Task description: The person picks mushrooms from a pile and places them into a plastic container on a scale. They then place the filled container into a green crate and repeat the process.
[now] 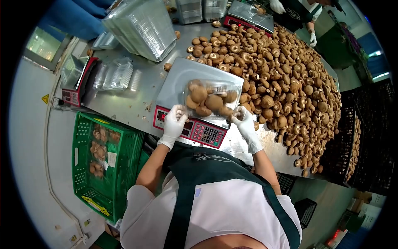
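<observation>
A clear plastic box of brown mushrooms (213, 101) sits over the metal plate of a red digital scale (207, 133). My left hand (175, 123), in a white glove, pinches the box's near left corner. My right hand (245, 126), also gloved, has its fingers closed on the near right corner. The box's lid looks closed over the mushrooms. To the right of the scale spreads a large heap of loose mushrooms (290, 91).
Stacked clear boxes (143, 29) stand behind the scale. More empty trays (115, 74) and a second scale (74, 93) are at the left. A green crate (78, 159) holds packed boxes. Across the table stands a person (296, 12) with gloved hands.
</observation>
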Motion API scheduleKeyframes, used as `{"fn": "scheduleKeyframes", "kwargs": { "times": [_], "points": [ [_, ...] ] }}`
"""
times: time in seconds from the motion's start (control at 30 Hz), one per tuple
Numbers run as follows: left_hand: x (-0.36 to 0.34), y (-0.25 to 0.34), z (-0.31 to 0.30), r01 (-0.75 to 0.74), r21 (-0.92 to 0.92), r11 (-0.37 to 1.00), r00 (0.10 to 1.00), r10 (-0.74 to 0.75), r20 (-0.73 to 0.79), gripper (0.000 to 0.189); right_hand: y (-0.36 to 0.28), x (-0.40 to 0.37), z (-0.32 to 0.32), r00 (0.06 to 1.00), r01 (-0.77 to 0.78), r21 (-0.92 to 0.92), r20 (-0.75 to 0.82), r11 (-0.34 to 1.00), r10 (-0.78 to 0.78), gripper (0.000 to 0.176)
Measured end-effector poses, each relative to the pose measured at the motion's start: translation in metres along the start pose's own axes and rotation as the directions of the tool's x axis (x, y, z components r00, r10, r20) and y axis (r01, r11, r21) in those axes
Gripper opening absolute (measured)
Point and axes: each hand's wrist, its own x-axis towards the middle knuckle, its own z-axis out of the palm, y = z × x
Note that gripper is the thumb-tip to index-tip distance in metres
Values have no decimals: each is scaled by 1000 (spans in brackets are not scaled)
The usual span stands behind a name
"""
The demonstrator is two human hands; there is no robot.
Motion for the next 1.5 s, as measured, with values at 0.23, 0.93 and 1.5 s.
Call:
{"fn": "scheduleKeyframes", "kwargs": {
  "times": [0.23,0.93,1.5],
  "points": [
    [-33,-2,-17,-397,597,698,896,435,87,36,-14,-12,3,701,667,-447,107,596,-705,22],
    [-115,-22,-69,-271,-924,270,959,160,-235,67,-17,-48,169,726,330,-50,652,943,-220,26],
    [-217,-136,-387,783,-351,513,266,-787,-557,80,-18,-46,187,687,331,-343,726,879,25,21]
  ]
}}
